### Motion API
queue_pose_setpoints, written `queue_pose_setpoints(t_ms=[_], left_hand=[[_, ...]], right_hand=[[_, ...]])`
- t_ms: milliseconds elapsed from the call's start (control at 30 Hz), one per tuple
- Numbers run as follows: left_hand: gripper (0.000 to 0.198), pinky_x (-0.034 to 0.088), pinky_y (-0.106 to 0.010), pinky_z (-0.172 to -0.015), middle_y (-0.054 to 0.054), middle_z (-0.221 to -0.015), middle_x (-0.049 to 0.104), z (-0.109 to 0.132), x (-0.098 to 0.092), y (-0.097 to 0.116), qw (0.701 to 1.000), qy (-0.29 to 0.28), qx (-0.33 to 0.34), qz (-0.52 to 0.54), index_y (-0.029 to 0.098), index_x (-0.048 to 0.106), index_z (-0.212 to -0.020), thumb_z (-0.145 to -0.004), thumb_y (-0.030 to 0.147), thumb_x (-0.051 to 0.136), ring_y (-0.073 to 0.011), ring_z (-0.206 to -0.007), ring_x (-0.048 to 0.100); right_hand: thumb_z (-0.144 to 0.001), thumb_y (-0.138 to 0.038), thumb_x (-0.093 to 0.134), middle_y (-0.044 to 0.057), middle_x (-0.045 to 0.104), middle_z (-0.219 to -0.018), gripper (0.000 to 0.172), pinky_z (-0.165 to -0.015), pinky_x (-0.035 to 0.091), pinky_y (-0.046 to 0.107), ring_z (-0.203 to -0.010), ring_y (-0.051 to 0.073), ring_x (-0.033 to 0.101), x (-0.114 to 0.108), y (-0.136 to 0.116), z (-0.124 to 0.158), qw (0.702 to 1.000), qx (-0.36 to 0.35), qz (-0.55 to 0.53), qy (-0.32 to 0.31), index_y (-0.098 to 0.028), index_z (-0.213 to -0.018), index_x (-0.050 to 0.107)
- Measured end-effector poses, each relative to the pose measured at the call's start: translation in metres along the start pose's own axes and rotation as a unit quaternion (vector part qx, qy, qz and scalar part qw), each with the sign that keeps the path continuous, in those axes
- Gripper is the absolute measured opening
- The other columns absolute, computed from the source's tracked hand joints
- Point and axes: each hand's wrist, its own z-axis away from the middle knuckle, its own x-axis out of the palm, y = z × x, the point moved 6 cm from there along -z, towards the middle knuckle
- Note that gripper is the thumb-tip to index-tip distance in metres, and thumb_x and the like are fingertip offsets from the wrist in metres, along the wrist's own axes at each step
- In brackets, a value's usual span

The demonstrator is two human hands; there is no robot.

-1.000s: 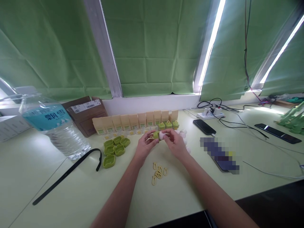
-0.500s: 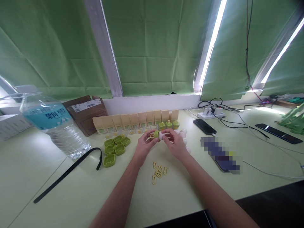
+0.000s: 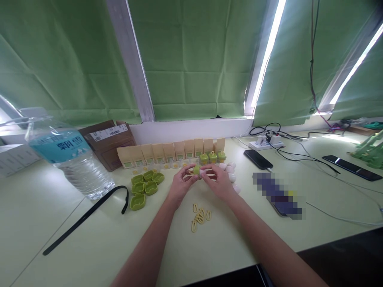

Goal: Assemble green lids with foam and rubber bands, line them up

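Observation:
Between the fingertips of my left hand point(image 3: 181, 183) is a small green silicone-looking cover point(image 3: 196, 170), a pale yellow loop sticking out of its left side. The fingers of my right hand point(image 3: 220, 181) pinch a small white rounded piece point(image 3: 202, 173) against the cover's right side, and partly hide it. More white rounded pieces point(image 3: 230, 170) lie just beyond my right hand. Left of my hands is a group of open green covers point(image 3: 144, 187). Several yellow loops point(image 3: 199, 217) are scattered on the table between my forearms.
Behind my hands stands a row of small tan cards with clear packs point(image 3: 163, 153); three green cased pieces point(image 3: 212, 157) sit at its right end. A water bottle point(image 3: 72, 155), black strap point(image 3: 86, 217) and cardboard box point(image 3: 109, 143) are left. Phones point(image 3: 257, 159) and a power strip point(image 3: 266, 144) are right.
The right hand has shifted slightly, and the white piece now shows less, closer against the green cover. The left hand has stayed almost in place.

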Motion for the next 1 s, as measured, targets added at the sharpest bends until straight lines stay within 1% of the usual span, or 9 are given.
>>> queue_pose_setpoints(t_ms=[133, 200, 333, 400, 500, 600, 733, 867, 1000], left_hand=[[0.065, 0.051, -0.039, -0.092, -0.007, -0.106, 0.062, 0.002, 0.001, 0.001, 1.000, -0.003, -0.009, -0.002, 0.021, 0.060, -0.126, -0.069, 0.043, 0.082, -0.0212, -0.096, 0.066], [0.065, 0.051, -0.039, -0.092, -0.007, -0.108, 0.061, 0.003, 0.003, 0.003, 1.000, -0.004, -0.008, -0.001, 0.021, 0.060, -0.125, -0.069, 0.043, 0.082, -0.0209, -0.095, 0.066], [0.064, 0.050, -0.033, -0.086, -0.009, -0.111, 0.065, 0.004, 0.008, 0.007, 1.000, -0.017, -0.010, -0.024, 0.022, 0.058, -0.126, -0.071, 0.046, 0.079, -0.0218, -0.098, 0.065], [0.064, 0.049, -0.031, -0.083, -0.009, -0.111, 0.066, 0.004, 0.011, 0.008, 0.999, -0.027, -0.014, -0.043, 0.023, 0.057, -0.129, -0.073, 0.047, 0.077, -0.0222, -0.101, 0.064], [0.060, 0.048, -0.030, -0.082, -0.009, -0.114, 0.068, 0.003, 0.015, 0.008, 0.997, -0.047, -0.020, -0.053, 0.024, 0.056, -0.131, -0.079, 0.050, 0.071, -0.0227, -0.105, 0.063], [0.054, 0.049, -0.031, -0.081, -0.010, -0.119, 0.067, 0.002, 0.015, 0.005, 0.998, -0.041, -0.025, -0.048, 0.023, 0.060, -0.127, -0.083, 0.054, 0.063, -0.0237, -0.107, 0.061], [0.053, 0.049, -0.030, -0.077, -0.010, -0.120, 0.067, 0.000, 0.013, 0.002, 0.998, -0.019, -0.028, -0.056, 0.021, 0.064, -0.122, -0.082, 0.056, 0.064, -0.0243, -0.105, 0.061], [0.051, 0.049, -0.029, -0.076, -0.009, -0.117, 0.068, 0.000, 0.013, 0.001, 0.999, -0.027, -0.024, -0.037, 0.022, 0.064, -0.120, -0.081, 0.054, 0.064, -0.0230, -0.102, 0.063], [0.051, 0.048, -0.031, -0.079, -0.009, -0.107, 0.071, 0.002, 0.012, 0.002, 0.999, -0.031, -0.029, -0.026, 0.021, 0.063, -0.119, -0.080, 0.053, 0.067, -0.0224, -0.098, 0.064]], right_hand=[[-0.089, -0.041, 0.061, 0.007, 0.070, -0.108, 0.023, -0.076, 0.059, 0.034, -0.091, 0.020, 0.069, 0.002, -0.005, 0.001, 1.000, -0.008, 0.014, -0.010, -0.023, -0.102, 0.067], [-0.090, -0.040, 0.060, 0.007, 0.070, -0.109, 0.023, -0.076, 0.059, 0.034, -0.090, 0.019, 0.069, 0.001, -0.008, 0.002, 1.000, -0.016, 0.024, -0.008, -0.023, -0.105, 0.065], [-0.088, -0.035, 0.063, 0.005, 0.070, -0.110, 0.034, -0.078, 0.060, 0.034, -0.092, 0.019, 0.069, -0.003, -0.009, 0.001, 0.999, -0.020, 0.022, 0.029, -0.026, -0.120, 0.056], [-0.086, -0.033, 0.064, 0.005, 0.071, -0.110, 0.035, -0.081, 0.059, 0.035, -0.093, 0.019, 0.069, -0.005, -0.011, 0.001, 0.998, -0.028, 0.026, 0.045, -0.026, -0.119, 0.056], [-0.085, -0.031, 0.065, 0.005, 0.070, -0.112, 0.033, -0.084, 0.058, 0.035, -0.097, 0.019, 0.068, -0.006, -0.016, 0.001, 0.996, -0.055, 0.039, 0.053, -0.025, -0.117, 0.059], [-0.085, -0.029, 0.064, 0.005, 0.069, -0.112, 0.031, -0.086, 0.058, 0.034, -0.098, 0.019, 0.067, -0.004, -0.020, 0.002, 0.995, -0.077, 0.044, 0.047, -0.024, -0.115, 0.061], [-0.086, -0.028, 0.062, 0.005, 0.069, -0.111, 0.027, -0.088, 0.057, 0.034, -0.099, 0.018, 0.066, -0.002, -0.020, 0.003, 0.996, -0.076, 0.041, 0.033, -0.023, -0.112, 0.063], [-0.087, -0.029, 0.061, 0.006, 0.069, -0.112, 0.026, -0.088, 0.057, 0.035, -0.099, 0.019, 0.066, 0.000, -0.019, 0.003, 0.995, -0.077, 0.053, 0.019, -0.022, -0.112, 0.064], [-0.089, -0.029, 0.060, 0.005, 0.069, -0.113, 0.026, -0.091, 0.054, 0.037, -0.105, 0.021, 0.064, 0.001, -0.021, 0.003, 0.992, -0.092, 0.089, 0.006, -0.024, -0.114, 0.066]])
